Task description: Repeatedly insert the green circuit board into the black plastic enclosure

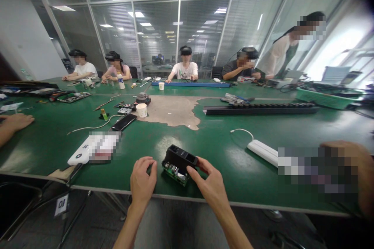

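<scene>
A black device (182,155) with an exposed green circuit board (175,174) along its near side sits on the green table, close to the front edge. My right hand (209,177) grips its right end between thumb and fingers. Just left of the device, my left hand (143,179) rests at the table edge with its fingers curled together and not touching the device. Whether anything lies inside those curled fingers is hidden.
A white power bank (80,151) and a black phone (124,122) lie to the left, near a paper cup (142,110). On the right are a white adapter (263,152), a long black rail (260,109) and another person's hand (347,155). Several people are across the table (216,136).
</scene>
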Available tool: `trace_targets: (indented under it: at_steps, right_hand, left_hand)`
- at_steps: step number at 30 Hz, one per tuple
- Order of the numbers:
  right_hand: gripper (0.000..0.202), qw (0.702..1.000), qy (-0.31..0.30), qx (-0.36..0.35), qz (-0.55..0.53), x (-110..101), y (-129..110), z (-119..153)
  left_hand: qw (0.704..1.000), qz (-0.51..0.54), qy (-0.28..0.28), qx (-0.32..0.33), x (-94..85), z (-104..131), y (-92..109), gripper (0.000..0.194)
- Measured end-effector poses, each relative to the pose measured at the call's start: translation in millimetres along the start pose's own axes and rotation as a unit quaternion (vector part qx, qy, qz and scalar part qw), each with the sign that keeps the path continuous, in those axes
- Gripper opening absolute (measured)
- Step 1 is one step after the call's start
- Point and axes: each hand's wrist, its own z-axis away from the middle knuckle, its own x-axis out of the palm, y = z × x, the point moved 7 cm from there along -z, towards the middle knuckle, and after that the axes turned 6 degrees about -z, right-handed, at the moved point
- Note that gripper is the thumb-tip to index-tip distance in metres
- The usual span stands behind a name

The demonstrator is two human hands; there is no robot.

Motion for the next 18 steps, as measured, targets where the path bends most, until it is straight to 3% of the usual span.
trace_targets:
  at_steps: [18]
  right_hand:
    - [0.039,0.986,-0.027,-0.08,0.144,14.2,-22.2,17.1]
  left_hand:
    - [1.0,0.011,-0.003,-0.004,-0.7,-0.9,-0.6,0.02]
